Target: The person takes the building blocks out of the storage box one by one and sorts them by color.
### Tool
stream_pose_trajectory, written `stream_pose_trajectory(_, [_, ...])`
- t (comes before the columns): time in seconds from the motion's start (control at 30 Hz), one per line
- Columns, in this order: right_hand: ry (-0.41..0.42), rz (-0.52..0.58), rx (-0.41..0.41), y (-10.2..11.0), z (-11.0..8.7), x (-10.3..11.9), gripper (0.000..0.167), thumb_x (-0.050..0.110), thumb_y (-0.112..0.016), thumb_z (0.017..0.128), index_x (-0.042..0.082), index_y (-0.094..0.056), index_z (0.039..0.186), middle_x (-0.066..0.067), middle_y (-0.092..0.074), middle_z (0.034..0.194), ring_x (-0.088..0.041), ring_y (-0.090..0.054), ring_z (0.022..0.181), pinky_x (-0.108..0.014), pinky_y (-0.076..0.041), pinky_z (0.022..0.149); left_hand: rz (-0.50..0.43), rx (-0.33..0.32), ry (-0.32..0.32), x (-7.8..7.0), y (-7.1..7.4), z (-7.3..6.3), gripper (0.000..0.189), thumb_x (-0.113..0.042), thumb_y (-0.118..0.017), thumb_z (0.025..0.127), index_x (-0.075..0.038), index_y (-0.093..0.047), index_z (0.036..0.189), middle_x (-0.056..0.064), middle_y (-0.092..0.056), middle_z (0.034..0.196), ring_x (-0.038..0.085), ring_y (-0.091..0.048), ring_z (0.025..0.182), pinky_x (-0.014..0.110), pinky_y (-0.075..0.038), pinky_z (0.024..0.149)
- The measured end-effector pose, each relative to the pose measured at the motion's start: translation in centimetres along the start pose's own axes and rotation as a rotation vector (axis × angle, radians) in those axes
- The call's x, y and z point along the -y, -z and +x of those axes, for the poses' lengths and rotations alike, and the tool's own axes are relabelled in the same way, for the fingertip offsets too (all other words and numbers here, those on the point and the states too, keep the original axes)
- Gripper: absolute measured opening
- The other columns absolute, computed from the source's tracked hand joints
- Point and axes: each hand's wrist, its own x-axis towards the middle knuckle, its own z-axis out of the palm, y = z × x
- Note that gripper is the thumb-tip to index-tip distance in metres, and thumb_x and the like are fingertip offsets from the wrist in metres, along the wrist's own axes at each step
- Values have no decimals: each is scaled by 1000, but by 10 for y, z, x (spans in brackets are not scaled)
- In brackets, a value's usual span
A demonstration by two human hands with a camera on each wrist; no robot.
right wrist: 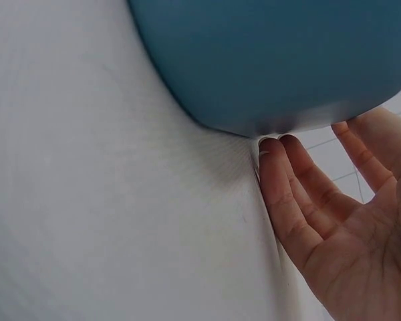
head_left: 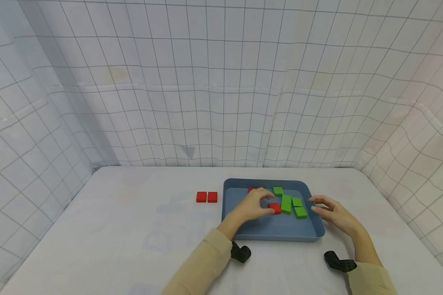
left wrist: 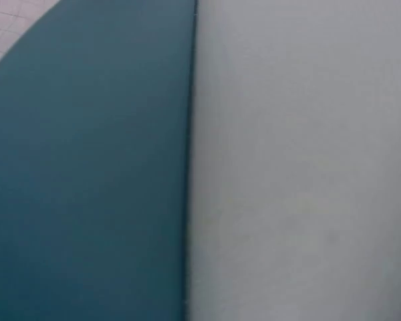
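Observation:
My left hand (head_left: 252,205) reaches over the left part of a blue-grey tray (head_left: 269,232), its thumb and fingers spread apart beside a red block (head_left: 275,208). The thumb tip appears at the block's near-left edge; whether it touches is unclear. Several green blocks (head_left: 286,205) lie in the tray to the right. Another red block (head_left: 251,190) shows partly behind the left hand. At the tray's right wall is my right hand (head_left: 334,212), thumb and fingers apart and loosely bent. In the right wrist view its fingertips (right wrist: 273,148) come up close to the tray's outer wall.
Two red blocks (head_left: 206,197) lie side by side on the white table (head_left: 114,229), left of the tray. Grid-patterned white sheeting (head_left: 214,82) surrounds the back and sides. The left wrist view holds only the tray's outer wall (left wrist: 87,167) and white surface.

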Motion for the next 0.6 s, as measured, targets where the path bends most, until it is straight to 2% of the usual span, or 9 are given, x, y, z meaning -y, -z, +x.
stream_pose_trajectory(0.3, [19,1,6,1,-3,3,46,24,-52,94,0,-39,131,-24,-35,134,-46,-37,121,-57,-36,92,24,-21,23,3,-12,4,44,-23,-73,78,-10,-60,117,1,-58,104,13,-52,92,22,-43,79])
stream_pose_trajectory(0.43, [19,0,9,1,-3,4,46,24,-51,94,0,-38,132,-24,-34,134,-47,-36,121,-58,-36,92,-17,-36,34,5,-14,4,44,-22,-75,76,-10,-60,116,0,-58,100,14,-51,90,21,-43,76])
stream_pose_trajectory(0.6, [8,-10,2,0,-2,3,47,26,-52,94,2,-39,132,-22,-35,134,-45,-37,121,-55,-37,93,-72,-44,69,8,-16,4,46,-23,-77,74,-9,-61,115,0,-59,102,14,-52,93,22,-44,79])
